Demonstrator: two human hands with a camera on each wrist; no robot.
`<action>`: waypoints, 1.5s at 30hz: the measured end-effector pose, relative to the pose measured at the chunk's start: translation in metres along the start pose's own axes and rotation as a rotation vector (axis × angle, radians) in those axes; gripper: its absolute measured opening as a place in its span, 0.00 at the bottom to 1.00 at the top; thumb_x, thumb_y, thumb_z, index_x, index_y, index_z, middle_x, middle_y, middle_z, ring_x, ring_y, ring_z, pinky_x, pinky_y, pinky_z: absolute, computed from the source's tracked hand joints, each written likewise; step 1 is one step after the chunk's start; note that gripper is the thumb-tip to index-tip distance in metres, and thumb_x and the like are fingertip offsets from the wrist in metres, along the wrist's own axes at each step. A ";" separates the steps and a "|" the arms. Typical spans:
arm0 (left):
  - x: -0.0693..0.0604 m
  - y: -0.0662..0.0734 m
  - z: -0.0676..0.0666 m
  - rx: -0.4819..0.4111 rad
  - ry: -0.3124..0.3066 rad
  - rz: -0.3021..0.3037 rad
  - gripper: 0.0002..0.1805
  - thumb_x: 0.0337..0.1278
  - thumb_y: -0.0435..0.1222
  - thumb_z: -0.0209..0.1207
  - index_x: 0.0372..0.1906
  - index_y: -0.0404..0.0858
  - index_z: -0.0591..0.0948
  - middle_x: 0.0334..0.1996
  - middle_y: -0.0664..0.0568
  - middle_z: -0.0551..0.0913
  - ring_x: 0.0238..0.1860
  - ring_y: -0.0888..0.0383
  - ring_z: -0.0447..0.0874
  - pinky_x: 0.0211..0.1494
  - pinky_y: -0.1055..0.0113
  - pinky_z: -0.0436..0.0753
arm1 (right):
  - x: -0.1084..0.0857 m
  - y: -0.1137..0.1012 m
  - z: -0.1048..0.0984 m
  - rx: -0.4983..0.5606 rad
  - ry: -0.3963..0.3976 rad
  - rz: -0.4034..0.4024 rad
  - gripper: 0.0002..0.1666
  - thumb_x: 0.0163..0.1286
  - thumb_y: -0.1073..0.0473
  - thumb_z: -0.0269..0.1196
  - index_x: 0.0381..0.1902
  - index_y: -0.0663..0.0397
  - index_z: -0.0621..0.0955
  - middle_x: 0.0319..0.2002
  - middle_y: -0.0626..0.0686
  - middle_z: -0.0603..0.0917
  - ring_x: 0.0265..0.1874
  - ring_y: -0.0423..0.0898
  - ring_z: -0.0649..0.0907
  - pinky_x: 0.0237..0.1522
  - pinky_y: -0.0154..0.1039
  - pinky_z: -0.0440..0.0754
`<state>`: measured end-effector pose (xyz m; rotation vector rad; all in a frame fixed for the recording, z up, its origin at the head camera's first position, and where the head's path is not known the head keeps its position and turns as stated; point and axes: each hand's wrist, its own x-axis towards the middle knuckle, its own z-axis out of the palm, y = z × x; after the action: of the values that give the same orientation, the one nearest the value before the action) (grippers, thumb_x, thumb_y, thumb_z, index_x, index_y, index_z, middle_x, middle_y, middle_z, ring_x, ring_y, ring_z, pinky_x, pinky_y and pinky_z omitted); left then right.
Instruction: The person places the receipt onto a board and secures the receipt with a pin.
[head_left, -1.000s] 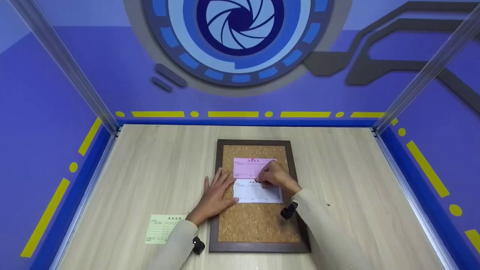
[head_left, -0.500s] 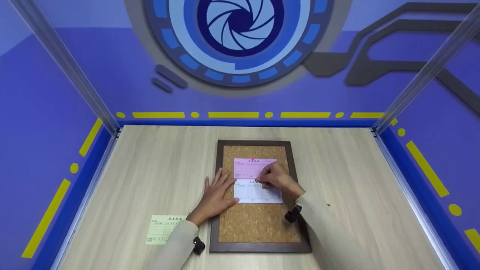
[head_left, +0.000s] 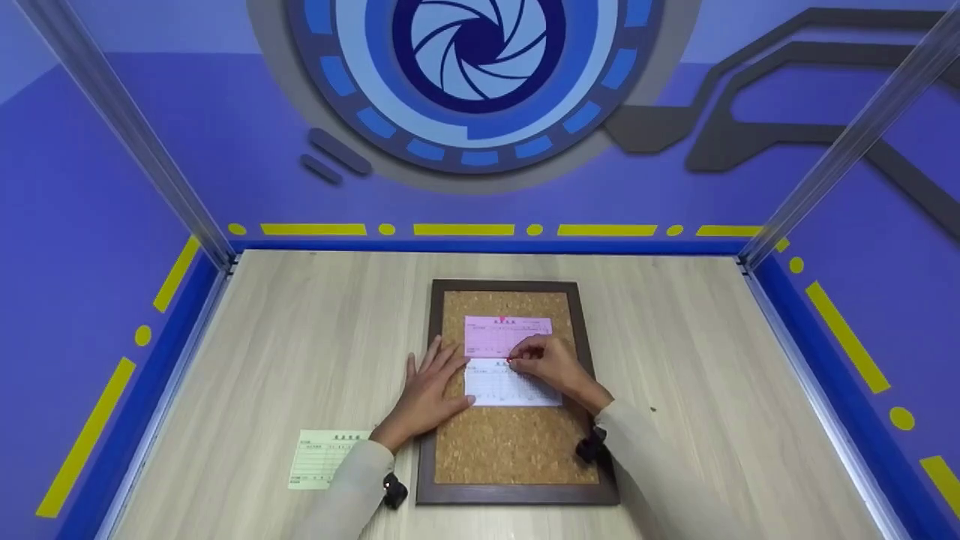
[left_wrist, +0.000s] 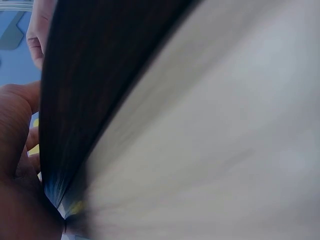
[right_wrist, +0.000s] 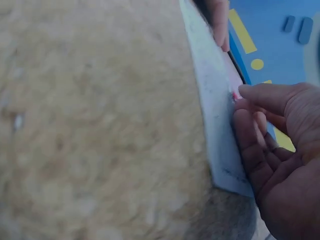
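A brown-framed corkboard (head_left: 517,450) lies on the table, with a pink printed slip (head_left: 486,337) and, just below it, a white printed slip (head_left: 491,386). One red pushpin (head_left: 502,319) stands at the pink slip's top edge. My right hand (head_left: 556,369) pinches another red pushpin (right_wrist: 234,96) between thumb and index finger at the white slip's top edge; whether its point is in the cork is hidden. Fingers spread, my left hand (head_left: 427,394) rests across the board's left side, its thumb and fingertips at the slips' left edges.
A green printed slip (head_left: 319,457) lies on the wooden table (head_left: 337,330) left of the board, partly covered by the left sleeve. A small dark speck (head_left: 653,409) sits to the right. Blue patterned walls (head_left: 180,165) enclose the table.
My right hand has shifted slightly down and turned, its fingers staying at the red pushpin on the white slip's top edge. The left hand holds its place.
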<state>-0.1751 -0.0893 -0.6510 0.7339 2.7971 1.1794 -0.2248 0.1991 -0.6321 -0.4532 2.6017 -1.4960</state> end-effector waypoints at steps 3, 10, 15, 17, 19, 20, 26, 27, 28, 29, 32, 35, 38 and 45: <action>-0.001 0.000 0.000 -0.007 0.008 0.007 0.39 0.61 0.49 0.72 0.74 0.36 0.79 0.83 0.35 0.67 0.87 0.29 0.46 0.77 0.15 0.36 | 0.000 0.001 0.002 -0.024 -0.006 -0.032 0.03 0.68 0.67 0.78 0.38 0.56 0.94 0.34 0.47 0.89 0.34 0.39 0.81 0.37 0.31 0.78; -0.001 0.000 -0.001 0.013 -0.004 -0.003 0.39 0.62 0.49 0.72 0.75 0.37 0.79 0.84 0.36 0.66 0.88 0.30 0.45 0.78 0.16 0.36 | 0.001 0.002 0.005 -0.052 0.002 -0.046 0.05 0.68 0.68 0.77 0.38 0.54 0.94 0.34 0.47 0.88 0.36 0.40 0.81 0.39 0.32 0.78; 0.000 0.000 -0.001 0.009 -0.011 -0.006 0.39 0.62 0.49 0.72 0.75 0.37 0.79 0.84 0.36 0.66 0.88 0.31 0.45 0.78 0.16 0.36 | 0.001 0.004 0.005 -0.077 0.014 -0.065 0.05 0.68 0.69 0.77 0.37 0.54 0.94 0.35 0.47 0.89 0.36 0.39 0.82 0.39 0.32 0.78; 0.000 0.001 -0.001 0.008 -0.019 -0.017 0.39 0.62 0.49 0.72 0.76 0.37 0.78 0.84 0.37 0.65 0.89 0.32 0.44 0.79 0.17 0.36 | 0.001 0.004 0.005 -0.082 0.017 -0.070 0.05 0.68 0.69 0.77 0.37 0.54 0.94 0.35 0.47 0.89 0.36 0.39 0.82 0.39 0.32 0.79; 0.000 0.001 -0.001 0.011 -0.023 -0.022 0.39 0.62 0.49 0.72 0.76 0.38 0.78 0.84 0.38 0.65 0.89 0.32 0.44 0.79 0.17 0.35 | 0.001 0.004 0.005 -0.081 0.018 -0.071 0.05 0.68 0.69 0.77 0.37 0.54 0.94 0.35 0.48 0.90 0.36 0.39 0.83 0.40 0.32 0.80; 0.000 0.002 -0.001 0.012 -0.026 -0.026 0.39 0.62 0.49 0.72 0.76 0.38 0.78 0.85 0.38 0.65 0.89 0.33 0.44 0.79 0.18 0.35 | 0.001 0.005 0.005 -0.081 0.019 -0.070 0.05 0.68 0.69 0.77 0.37 0.54 0.94 0.35 0.48 0.90 0.36 0.40 0.83 0.40 0.32 0.80; -0.001 0.002 0.000 0.005 -0.023 -0.025 0.40 0.62 0.50 0.71 0.76 0.38 0.78 0.85 0.38 0.65 0.89 0.33 0.43 0.79 0.17 0.34 | 0.000 0.007 0.006 -0.094 0.021 -0.082 0.03 0.69 0.68 0.77 0.36 0.55 0.94 0.35 0.47 0.89 0.36 0.39 0.82 0.39 0.32 0.80; -0.001 0.001 0.000 0.004 -0.021 -0.023 0.40 0.62 0.50 0.71 0.76 0.37 0.78 0.85 0.38 0.65 0.89 0.33 0.44 0.79 0.17 0.35 | 0.000 0.008 0.006 -0.100 0.020 -0.083 0.02 0.70 0.67 0.76 0.36 0.56 0.94 0.35 0.47 0.89 0.36 0.39 0.82 0.39 0.32 0.79; -0.001 0.001 0.000 0.004 -0.018 -0.019 0.40 0.62 0.50 0.71 0.76 0.36 0.78 0.84 0.37 0.65 0.89 0.32 0.44 0.78 0.17 0.35 | 0.000 0.008 0.006 -0.104 0.019 -0.083 0.01 0.70 0.67 0.76 0.37 0.57 0.94 0.35 0.47 0.89 0.36 0.39 0.82 0.39 0.32 0.79; -0.001 0.001 0.001 0.003 -0.014 -0.015 0.40 0.62 0.50 0.71 0.75 0.36 0.78 0.84 0.36 0.66 0.88 0.31 0.44 0.78 0.16 0.35 | 0.000 0.008 0.006 -0.107 0.019 -0.084 0.01 0.71 0.66 0.76 0.37 0.58 0.94 0.35 0.47 0.89 0.36 0.39 0.81 0.39 0.32 0.79; -0.001 0.000 0.001 0.006 -0.015 -0.015 0.40 0.62 0.49 0.71 0.75 0.36 0.78 0.84 0.36 0.66 0.88 0.31 0.44 0.78 0.17 0.36 | 0.000 0.009 0.006 -0.109 0.017 -0.073 0.02 0.72 0.65 0.76 0.38 0.59 0.94 0.35 0.47 0.89 0.36 0.39 0.81 0.39 0.32 0.79; -0.001 0.000 0.000 0.008 -0.016 -0.019 0.40 0.62 0.49 0.71 0.76 0.37 0.78 0.84 0.37 0.66 0.89 0.32 0.44 0.79 0.17 0.35 | 0.000 0.009 0.006 -0.112 0.019 -0.071 0.04 0.73 0.63 0.75 0.38 0.60 0.93 0.35 0.47 0.88 0.37 0.40 0.81 0.39 0.32 0.78; 0.000 0.000 0.000 0.009 -0.019 -0.023 0.40 0.62 0.50 0.71 0.76 0.38 0.78 0.85 0.38 0.65 0.89 0.33 0.43 0.79 0.18 0.35 | 0.000 0.008 0.006 -0.117 0.024 -0.078 0.05 0.72 0.63 0.76 0.38 0.61 0.93 0.35 0.47 0.88 0.36 0.39 0.81 0.39 0.32 0.78; 0.001 -0.001 0.000 0.023 -0.027 -0.024 0.40 0.63 0.50 0.72 0.77 0.39 0.78 0.85 0.39 0.65 0.89 0.34 0.43 0.79 0.18 0.35 | 0.002 0.005 0.005 -0.128 0.020 -0.072 0.02 0.70 0.66 0.76 0.37 0.60 0.93 0.35 0.47 0.89 0.36 0.39 0.82 0.40 0.32 0.80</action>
<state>-0.1766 -0.0898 -0.6516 0.7096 2.7940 1.1262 -0.2264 0.1965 -0.6386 -0.5524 2.7357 -1.3661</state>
